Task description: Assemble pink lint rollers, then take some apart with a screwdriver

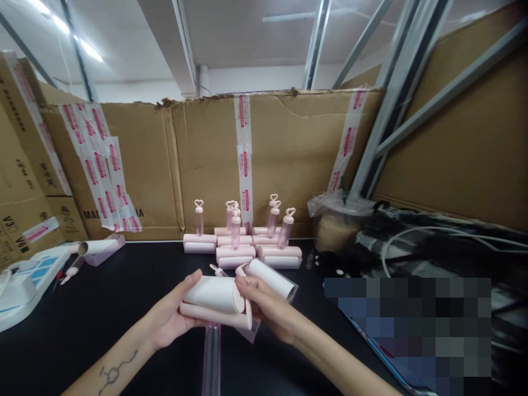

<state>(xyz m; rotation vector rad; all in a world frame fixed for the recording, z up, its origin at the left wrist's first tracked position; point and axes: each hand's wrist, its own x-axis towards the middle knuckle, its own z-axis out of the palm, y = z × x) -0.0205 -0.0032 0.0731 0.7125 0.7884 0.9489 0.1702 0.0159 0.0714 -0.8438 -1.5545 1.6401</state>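
Gripping roller (212,292): left hand (171,319), right hand (268,308), fingers closed round ends. Behind it, second roller (272,280); left of it, carton (31,209) reading "V3", "V6".

Black tabletop (136,275), grouped pink rollers (237,252), white power strip (37,274), plastic drink cup (336,231)

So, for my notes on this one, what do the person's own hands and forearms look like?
The left hand and right hand are both bare, with no gloves, rings, watch or bracelet visible. No sleeves show on either forearm. The left forearm carries a dark line tattoo: a hexagon ring with zigzag lines branching off, like a molecule diagram. No marking shows on the right forearm.
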